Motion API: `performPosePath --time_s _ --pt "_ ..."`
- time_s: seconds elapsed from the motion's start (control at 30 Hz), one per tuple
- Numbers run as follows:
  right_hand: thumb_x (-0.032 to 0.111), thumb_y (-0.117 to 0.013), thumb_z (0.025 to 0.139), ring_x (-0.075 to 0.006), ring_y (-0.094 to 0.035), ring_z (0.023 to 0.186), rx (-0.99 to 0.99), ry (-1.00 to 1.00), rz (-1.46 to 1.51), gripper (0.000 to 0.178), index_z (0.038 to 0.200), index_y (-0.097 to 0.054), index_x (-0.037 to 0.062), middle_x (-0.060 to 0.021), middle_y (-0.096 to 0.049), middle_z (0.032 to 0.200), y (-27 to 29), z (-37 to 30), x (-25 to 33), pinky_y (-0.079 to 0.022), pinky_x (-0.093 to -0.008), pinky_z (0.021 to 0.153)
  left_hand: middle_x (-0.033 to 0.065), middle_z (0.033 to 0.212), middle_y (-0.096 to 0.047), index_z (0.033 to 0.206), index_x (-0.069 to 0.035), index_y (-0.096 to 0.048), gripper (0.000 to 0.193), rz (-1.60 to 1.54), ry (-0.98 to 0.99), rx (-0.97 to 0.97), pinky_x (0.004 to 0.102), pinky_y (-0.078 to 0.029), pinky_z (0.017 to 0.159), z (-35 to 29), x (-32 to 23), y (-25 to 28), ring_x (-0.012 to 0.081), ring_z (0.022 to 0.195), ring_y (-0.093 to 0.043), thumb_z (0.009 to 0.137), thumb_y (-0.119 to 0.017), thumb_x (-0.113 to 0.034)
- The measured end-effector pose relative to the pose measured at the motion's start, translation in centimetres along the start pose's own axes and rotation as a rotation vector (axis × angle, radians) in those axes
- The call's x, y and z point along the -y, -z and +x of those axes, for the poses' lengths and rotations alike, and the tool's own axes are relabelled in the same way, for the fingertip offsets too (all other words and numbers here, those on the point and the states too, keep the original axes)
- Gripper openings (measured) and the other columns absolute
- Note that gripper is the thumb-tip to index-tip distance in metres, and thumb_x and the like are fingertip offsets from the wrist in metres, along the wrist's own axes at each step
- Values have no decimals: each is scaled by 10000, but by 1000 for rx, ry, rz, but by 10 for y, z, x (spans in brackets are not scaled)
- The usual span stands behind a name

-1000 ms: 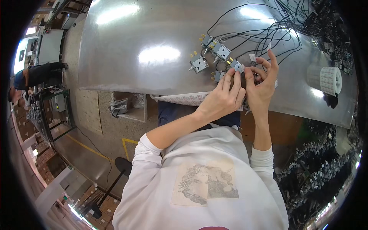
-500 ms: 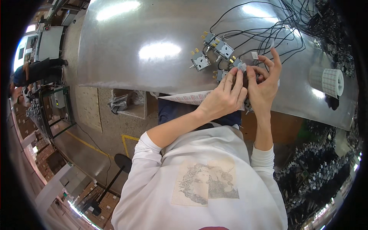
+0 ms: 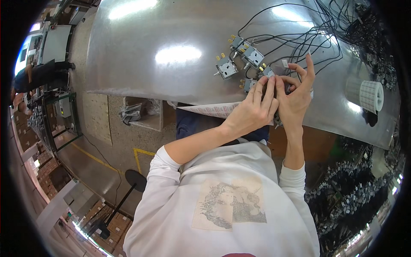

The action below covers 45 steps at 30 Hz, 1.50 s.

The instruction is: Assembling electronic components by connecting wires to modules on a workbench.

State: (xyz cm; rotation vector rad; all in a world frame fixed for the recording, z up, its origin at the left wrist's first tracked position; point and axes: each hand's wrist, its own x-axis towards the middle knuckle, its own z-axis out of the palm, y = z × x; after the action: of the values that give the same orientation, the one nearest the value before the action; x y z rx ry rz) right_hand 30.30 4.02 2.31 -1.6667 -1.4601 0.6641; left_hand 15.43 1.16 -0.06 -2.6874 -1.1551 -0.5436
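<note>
Right of centre in the upper half of the frame, the person's two hands meet over the near edge of a shiny metal table; the left hand lies with its fingers curled forward and pressed together, its fingertips on a small grey metal component that sits between the two hands; the right hand faces it, thumb and middle fingers pinched in toward the same part while the forefinger stands straight up and the little finger spreads out; how much of the part each hand actually grips is hidden by the fingers, so I cannot tell whether either one is closed around it or only steadying it.

Just up and left of the hands, three more grey box-shaped components with brass terminals rest on the table: one furthest left, one nearer the middle, and one above them; thin black wires run from this cluster in loops toward the upper right of the frame, where they end in a dark tangle at the table's far corner.

At the right edge of the table stands a roll of white labels, well apart from the hands; a printed paper sheet lies under the left wrist at the table's near edge, overhanging it; the person's white long-sleeved top fills the lower middle of the frame.
</note>
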Motion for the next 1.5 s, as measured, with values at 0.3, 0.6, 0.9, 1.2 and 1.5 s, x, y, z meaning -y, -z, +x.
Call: performPosePath --time_s 0.3,0.6,0.9,1.2,1.5 --pt "28 -836 910 -117 -706 883 -44 137 -173 999 1708 -247 150 -90 -682 1306 0 5 -11 -503 -271 718 351 1360 -672 1054 82 -650 270 153 -12 88 483 -599 1047 4 -5 -2 478 1237 -695 982 -624 -176" --pt "30 -805 971 -34 -594 706 109 -61 487 1022 1730 -126 110 -87 -734 1057 -15 24 32 -487 -195 626 318 1280 -712 1218 94 -693 381 221 -50 69 480 -611 1010 3 -6 -3 457 1196 -714 970 -640 -191" --pt "84 -825 977 -101 -688 782 170 -161 417 999 1706 -144 42 -150 -765 1035 -27 42 14 -551 -229 700 328 1334 -693 978 53 -663 227 -186 133 -144 537 -555 1087 -4 11 16 475 1330 -645 958 -681 -172" --pt "100 -838 971 -74 -655 730 139 -104 371 990 1690 -164 6 -153 -774 1011 -29 41 8 -520 -211 669 359 1467 -611 964 53 -656 186 -102 270 -129 522 -500 1172 -6 22 -4 493 1432 -561 985 -632 -130" --pt "112 -828 987 -52 -645 692 114 -9 181 928 1694 -230 44 -118 -781 986 -33 37 17 -494 -197 612 360 1462 -613 968 71 -668 217 -35 242 -87 526 -518 1135 -3 23 -8 509 1411 -564 953 -628 -142"
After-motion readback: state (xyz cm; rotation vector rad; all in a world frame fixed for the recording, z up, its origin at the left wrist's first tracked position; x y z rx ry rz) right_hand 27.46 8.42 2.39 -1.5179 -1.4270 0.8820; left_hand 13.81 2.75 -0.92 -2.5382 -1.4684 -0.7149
